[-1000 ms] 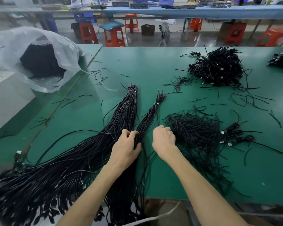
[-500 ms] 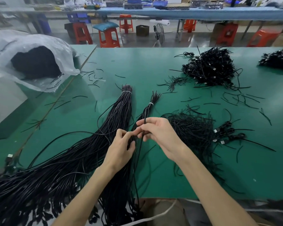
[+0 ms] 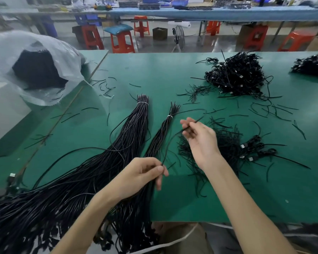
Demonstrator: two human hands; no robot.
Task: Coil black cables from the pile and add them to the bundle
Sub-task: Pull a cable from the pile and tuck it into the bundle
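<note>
On a green table (image 3: 173,74), from the left: a plastic bag (image 3: 50,52) of black stock, then 2 tied bundles side by side, 1 thick (image 3: 132,129) and 1 thin (image 3: 162,131). The left hand (image 3: 141,175) hovers over the thin bundle's lower run, thumb and forefinger pinching the low end of 1 cable (image 3: 168,144). That strand arcs up to the right hand (image 3: 200,140), whose curled fingers pinch its upper part, the tip poking out beyond. Behind and right of that hand lies a loose heap (image 3: 228,143) of short black pieces, with a few coiled leads (image 3: 255,149) beside it and a big pile (image 3: 235,77) of coiled cable farther back. The job looks far from over: the held cable is not yet coiled, and the 2 bundles hold many more.
</note>
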